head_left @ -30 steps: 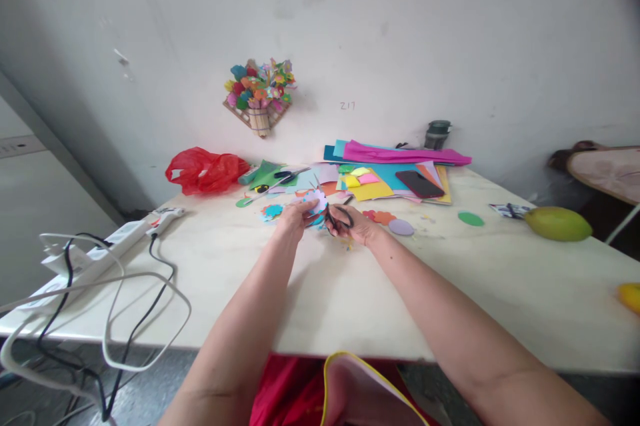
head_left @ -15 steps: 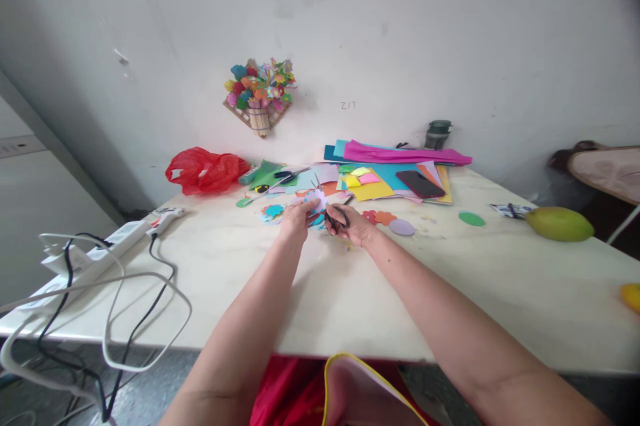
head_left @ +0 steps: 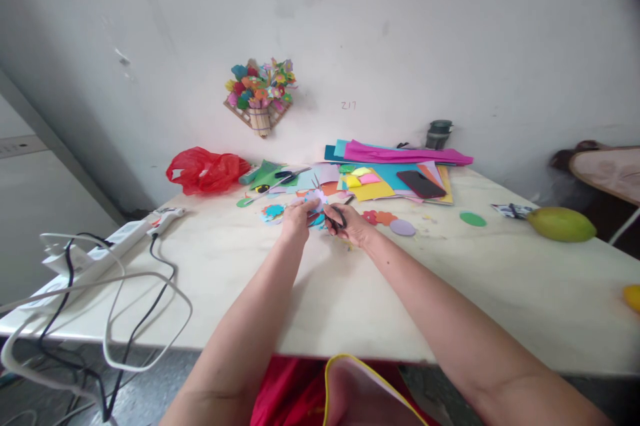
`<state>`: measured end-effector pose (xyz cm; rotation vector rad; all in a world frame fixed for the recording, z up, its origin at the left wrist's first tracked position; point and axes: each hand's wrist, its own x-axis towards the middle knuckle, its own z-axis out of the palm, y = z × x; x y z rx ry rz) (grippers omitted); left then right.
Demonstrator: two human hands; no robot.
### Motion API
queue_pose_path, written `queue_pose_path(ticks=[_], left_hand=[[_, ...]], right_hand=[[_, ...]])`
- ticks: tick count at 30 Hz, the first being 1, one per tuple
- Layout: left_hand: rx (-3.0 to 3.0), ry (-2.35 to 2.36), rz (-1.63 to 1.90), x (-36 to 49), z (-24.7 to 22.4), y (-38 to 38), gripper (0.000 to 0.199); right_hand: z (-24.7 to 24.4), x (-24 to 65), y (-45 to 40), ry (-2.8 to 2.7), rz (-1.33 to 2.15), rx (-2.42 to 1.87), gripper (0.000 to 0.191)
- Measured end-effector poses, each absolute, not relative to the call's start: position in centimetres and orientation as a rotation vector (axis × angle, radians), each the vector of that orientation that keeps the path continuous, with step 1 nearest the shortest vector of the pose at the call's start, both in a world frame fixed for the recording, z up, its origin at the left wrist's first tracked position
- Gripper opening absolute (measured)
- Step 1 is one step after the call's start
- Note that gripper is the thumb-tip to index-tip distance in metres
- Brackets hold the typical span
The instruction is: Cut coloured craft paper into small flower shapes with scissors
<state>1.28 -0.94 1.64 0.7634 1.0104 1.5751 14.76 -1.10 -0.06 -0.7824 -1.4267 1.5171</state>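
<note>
Lilac flower in one hand, scissors in the other

We saw both hands meeting over the middle of the table [head_left: 350, 306]. The left hand [head_left: 299, 215] was closed in a light pinch, its thumb on top of a lilac paper flower [head_left: 319, 197] near the rim. We took that edge grip as a way to leave the rest of the shape free and flat. The flower was held among the scraps, just beside the right hand [head_left: 351, 223].

That right hand was curled around the black handles of the scissors [head_left: 342, 214]. The handles sat close to the flower, probably so that little reach was needed. We could not tell how far apart the blades were, or whether they touched the paper.

Cut pieces lay around the hands: a blue flower [head_left: 273, 211] to the left, an orange flower [head_left: 386, 218] and a lilac oval [head_left: 403, 227] to the right. Their nearness suggested that they were meant to stay within easy reach.

Farther back we saw coloured sheets [head_left: 373, 190] with a phone [head_left: 421, 184] resting on them, and a second pair of scissors [head_left: 286, 177]. We judged that these sat there to leave elbow room in front.
</note>
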Motion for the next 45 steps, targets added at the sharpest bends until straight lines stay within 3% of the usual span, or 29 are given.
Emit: queue_pose_path(ticks=[24, 31, 45], left_hand=[[0.933, 1.024, 1.511, 0.1, 1.0, -0.3, 0.028], [1.053, 0.981, 1.489, -0.8, 0.6, -0.2, 0.035], [1.223, 0.945, 1.304, -1.6, -0.7, 0.5, 0.031]], right_hand=[[0.0, 14.0, -0.6, -1.298, 1.353, -0.964, 0.030], [0.8, 15.6, -1.0, -1.351, 1.345, -0.921, 0.040], [-0.2, 16.8, 0.6, -1.329, 1.257, -0.908, 0.046]])
